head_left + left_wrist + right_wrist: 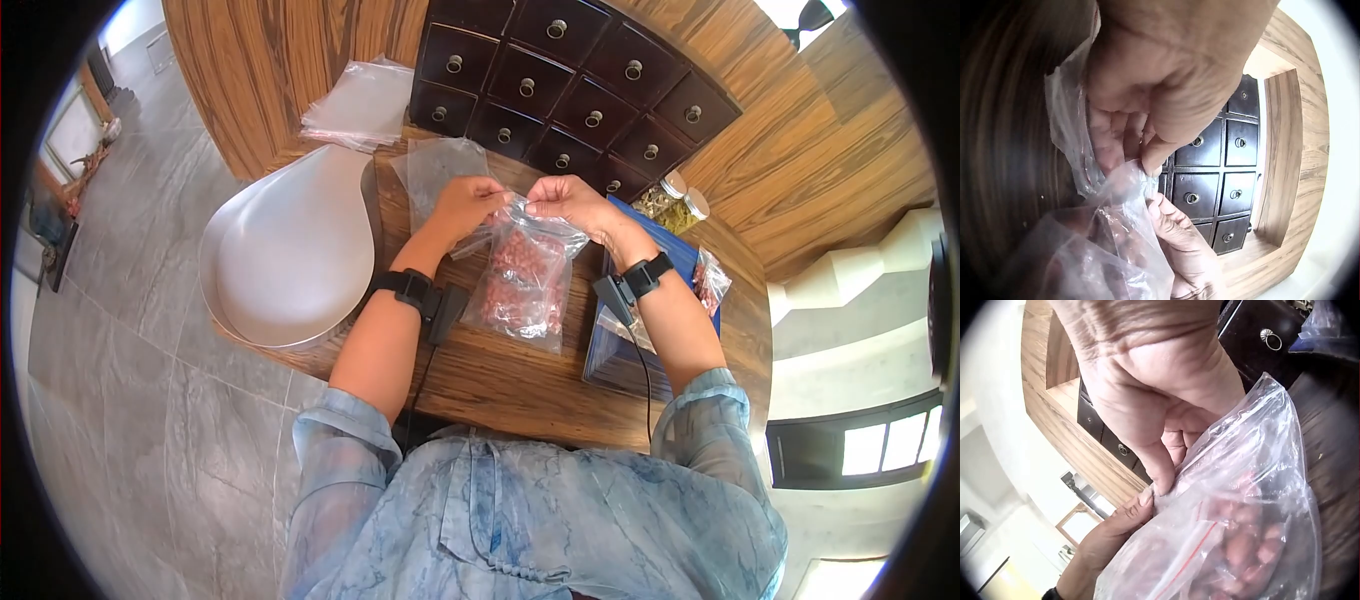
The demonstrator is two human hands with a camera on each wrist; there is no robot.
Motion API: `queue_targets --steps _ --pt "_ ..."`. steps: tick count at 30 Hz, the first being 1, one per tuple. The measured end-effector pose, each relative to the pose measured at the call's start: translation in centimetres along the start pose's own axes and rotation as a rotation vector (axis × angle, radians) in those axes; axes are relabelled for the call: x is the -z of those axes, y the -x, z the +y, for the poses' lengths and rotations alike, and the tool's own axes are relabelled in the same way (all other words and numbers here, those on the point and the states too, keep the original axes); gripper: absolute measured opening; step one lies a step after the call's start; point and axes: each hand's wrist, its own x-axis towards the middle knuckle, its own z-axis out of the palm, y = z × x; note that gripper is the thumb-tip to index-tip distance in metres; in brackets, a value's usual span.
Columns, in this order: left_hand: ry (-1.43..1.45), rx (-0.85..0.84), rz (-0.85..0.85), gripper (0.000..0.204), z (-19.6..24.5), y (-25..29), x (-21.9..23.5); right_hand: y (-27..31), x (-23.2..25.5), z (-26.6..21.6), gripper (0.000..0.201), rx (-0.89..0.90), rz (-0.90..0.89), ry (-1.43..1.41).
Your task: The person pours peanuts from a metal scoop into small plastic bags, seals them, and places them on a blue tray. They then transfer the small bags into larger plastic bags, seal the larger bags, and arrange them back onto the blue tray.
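A clear zip bag [525, 285] of reddish, peanut-like pieces lies on the wooden table in front of the person. At its top edge the left hand [467, 210] pinches the plastic between thumb and fingers. Close beside it, the right hand [580, 205] pinches the same edge, the two thumbs almost meeting. In the left wrist view the bag's mouth [1129, 181] is bunched between both hands. A red line runs across the plastic in the right wrist view, with the reddish pieces [1241, 547] showing through.
A pale teardrop-shaped scoop tray [290, 255] stands at the left table edge. Empty plastic bags [365, 100] lie behind it. A dark cabinet of small drawers [560, 85] closes off the back. To the right are a blue tray [620, 355], glass jars [685, 210] and a small filled bag [710, 280].
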Motion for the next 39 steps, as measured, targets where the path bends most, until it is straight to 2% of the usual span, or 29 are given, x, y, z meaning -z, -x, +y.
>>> queue_targets --steps 6,12,18,27,39 --pt "0.0 -0.089 0.025 0.016 0.3 0.3 -0.3 0.0 -0.6 -0.3 0.008 0.022 0.024 0.003" --pt "-0.127 -0.132 0.055 0.018 0.0 0.0 -0.2 -0.2 -0.8 -0.4 0.006 0.033 0.025 0.016" --pt "-0.083 -0.108 0.04 0.018 -0.1 0.0 -0.4 -0.5 -1.0 -0.2 0.006 0.055 0.023 0.036" --pt "-0.13 -0.148 0.113 0.017 -0.3 -0.1 -0.5 0.3 -0.7 -0.2 0.007 0.011 0.059 0.079" --pt "-0.133 -0.147 0.096 0.018 -0.6 -0.2 -0.6 0.5 -0.1 0.3 0.007 0.045 0.013 0.079"
